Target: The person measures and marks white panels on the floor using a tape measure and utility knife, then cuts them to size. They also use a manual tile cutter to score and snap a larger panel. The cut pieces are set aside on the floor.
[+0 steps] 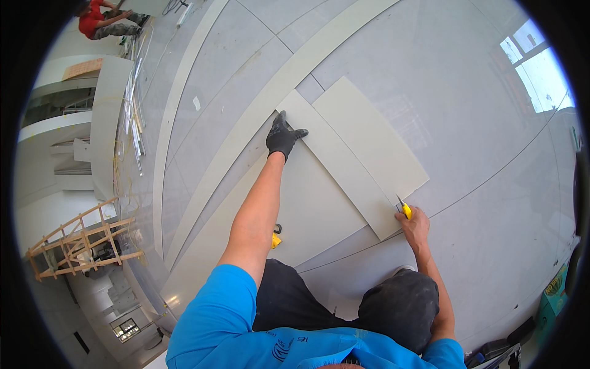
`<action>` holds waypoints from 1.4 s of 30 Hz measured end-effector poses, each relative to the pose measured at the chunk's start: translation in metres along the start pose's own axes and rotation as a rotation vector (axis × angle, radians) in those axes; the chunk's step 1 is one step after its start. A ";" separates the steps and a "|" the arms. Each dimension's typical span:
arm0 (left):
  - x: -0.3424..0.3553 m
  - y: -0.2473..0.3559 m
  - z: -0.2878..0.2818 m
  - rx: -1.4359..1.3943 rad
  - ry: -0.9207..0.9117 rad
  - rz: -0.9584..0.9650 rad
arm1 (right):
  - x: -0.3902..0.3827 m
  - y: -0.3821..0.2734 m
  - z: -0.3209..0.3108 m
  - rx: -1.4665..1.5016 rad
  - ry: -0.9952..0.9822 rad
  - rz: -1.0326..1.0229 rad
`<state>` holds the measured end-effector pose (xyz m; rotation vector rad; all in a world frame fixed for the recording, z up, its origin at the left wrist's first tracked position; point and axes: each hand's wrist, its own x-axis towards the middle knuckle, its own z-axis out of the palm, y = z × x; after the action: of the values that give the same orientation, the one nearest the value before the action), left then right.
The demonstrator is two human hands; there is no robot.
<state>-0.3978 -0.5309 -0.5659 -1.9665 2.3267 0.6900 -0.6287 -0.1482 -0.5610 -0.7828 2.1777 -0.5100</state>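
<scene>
So the right hand (416, 222) has its fingers curled tight around a yellow utility knife (404, 209), blade tip poking out toward the near end of the seam between two pale board pieces. That blade sits right at the near corner, where the narrow strip (344, 169) meets the wider offcut (372, 138). The left hand (283, 136) is in a black glove, fingers spread flat and pressing down on the far end of the narrow strip, not gripping anything, just pinning it.

Both pieces lie on top of a big grey board sheet (307, 209) that the person is kneeling on, dark trousers and one knee (399, 301) right below the knife hand. The two pieces look already apart along most of their length, with a visible line between them running from the gloved hand down to the blade, so my guess is the cut is basically at its last bit, or just finished at the near edge. Can't tell if it's fully through.

There's something small and yellow (276, 240) on the sheet just behind the left forearm. Further out: more sheets with long pale strips (258, 104), a wooden frame (80, 243) off to the left, and another person in a red top (92, 21) well away at the top.
</scene>
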 end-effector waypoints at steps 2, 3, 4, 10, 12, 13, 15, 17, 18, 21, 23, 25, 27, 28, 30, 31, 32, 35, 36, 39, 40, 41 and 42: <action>-0.001 0.000 -0.001 0.025 0.008 0.004 | 0.000 -0.002 -0.001 -0.011 -0.005 -0.004; -0.001 0.000 -0.001 0.037 0.012 0.005 | 0.000 -0.003 -0.001 -0.016 -0.008 -0.006; -0.002 0.004 -0.003 0.020 -0.003 0.000 | 0.001 -0.001 0.000 -0.019 -0.003 -0.005; 0.000 0.002 -0.005 0.086 0.006 0.018 | -0.001 -0.006 -0.001 -0.005 -0.005 -0.002; 0.004 -0.001 0.000 0.237 0.073 0.037 | 0.002 -0.002 0.001 -0.020 -0.032 -0.001; 0.005 0.013 -0.001 0.338 0.087 0.072 | 0.004 0.000 0.000 -0.018 -0.036 -0.001; 0.006 0.009 0.011 0.544 0.185 0.212 | 0.003 0.001 0.001 -0.036 -0.019 -0.005; 0.016 -0.014 0.019 0.540 0.104 0.392 | 0.002 -0.013 -0.006 -0.014 -0.065 0.011; 0.013 0.013 0.015 0.595 -0.034 0.382 | 0.003 -0.005 -0.004 -0.040 -0.051 0.003; 0.002 0.039 0.007 0.537 -0.262 0.298 | 0.003 -0.004 -0.007 -0.048 -0.063 0.033; -0.007 0.046 0.006 0.550 -0.291 0.278 | 0.002 -0.003 -0.007 -0.046 -0.047 0.024; -0.015 0.051 0.007 0.574 -0.291 0.264 | 0.001 -0.004 -0.008 -0.051 -0.063 0.039; -0.021 0.056 0.009 0.606 -0.262 0.255 | 0.001 -0.002 -0.008 -0.056 -0.060 0.039; -0.020 0.055 0.008 0.600 -0.249 0.254 | 0.004 -0.004 -0.006 -0.054 -0.061 0.024; -0.023 0.053 0.010 0.583 -0.223 0.246 | 0.000 -0.001 -0.004 -0.064 -0.050 0.028; -0.024 0.051 0.015 0.600 -0.189 0.290 | 0.002 -0.001 -0.003 -0.066 -0.038 0.015; -0.026 0.037 0.029 0.577 -0.170 0.326 | 0.003 -0.002 -0.003 -0.058 -0.041 -0.004; -0.059 0.047 0.046 0.485 -0.228 0.311 | 0.007 0.001 0.001 -0.039 -0.055 0.034; -0.081 0.069 0.044 0.466 -0.288 0.280 | 0.008 0.005 0.001 -0.047 -0.074 0.075; -0.128 0.100 0.046 0.415 -0.363 0.190 | 0.008 0.001 0.000 -0.066 -0.094 0.062; -0.129 0.099 0.049 0.425 -0.353 0.180 | 0.007 0.001 0.002 -0.056 -0.070 0.036; -0.130 0.099 0.052 0.429 -0.347 0.165 | 0.006 0.000 0.002 -0.052 -0.052 0.010; -0.131 0.096 0.054 0.433 -0.341 0.148 | 0.006 -0.001 0.002 -0.048 -0.035 -0.016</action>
<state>-0.4758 -0.3800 -0.5460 -1.3882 2.1928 0.4335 -0.6301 -0.1527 -0.5646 -0.8294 2.1602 -0.4503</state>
